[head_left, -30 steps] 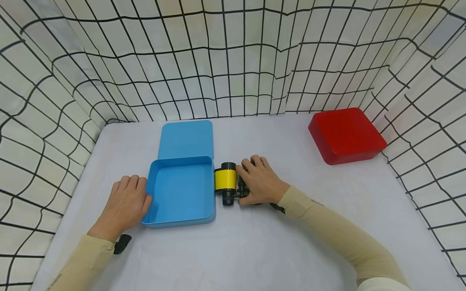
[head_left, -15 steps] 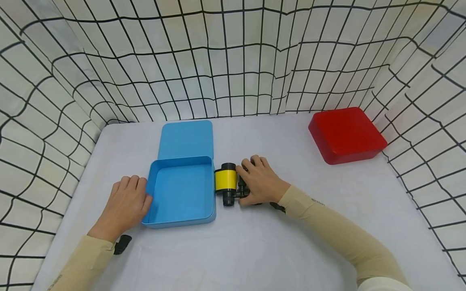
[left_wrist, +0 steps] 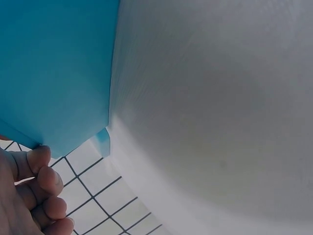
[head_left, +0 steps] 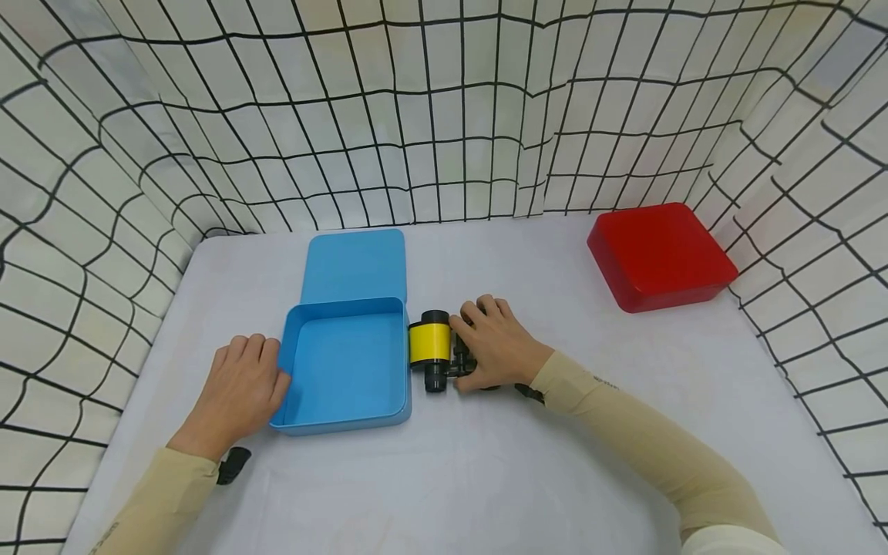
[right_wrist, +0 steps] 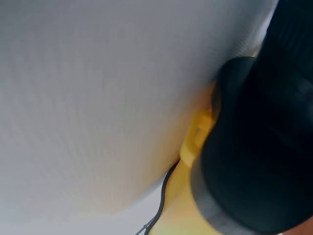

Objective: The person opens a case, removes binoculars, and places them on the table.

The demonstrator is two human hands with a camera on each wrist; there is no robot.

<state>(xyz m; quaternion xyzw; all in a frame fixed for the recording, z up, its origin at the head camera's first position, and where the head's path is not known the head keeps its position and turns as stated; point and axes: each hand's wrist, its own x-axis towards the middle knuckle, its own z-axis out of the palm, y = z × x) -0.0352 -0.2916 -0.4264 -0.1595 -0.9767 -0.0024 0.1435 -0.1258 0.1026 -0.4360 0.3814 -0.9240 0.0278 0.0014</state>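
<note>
A yellow and black pair of binoculars [head_left: 430,343] lies on the white table against the right side of an open blue box [head_left: 347,366]. My right hand [head_left: 501,348] grips the right half of the binoculars from above and hides much of it. One black eyepiece and part of the yellow body [right_wrist: 186,210] show close up in the right wrist view. At the box's left wall, my left hand [head_left: 239,389] holds the rim between thumb and curled fingers. Those fingers [left_wrist: 49,181] sit at the box's upper edge in the left wrist view. Nothing lies inside the box.
The blue box's lid [head_left: 356,266] lies folded back flat behind it. A red box [head_left: 662,258], its top side closed, stands at the back right of the table. Black netting [head_left: 458,116] over white walls surrounds the table at the back and sides.
</note>
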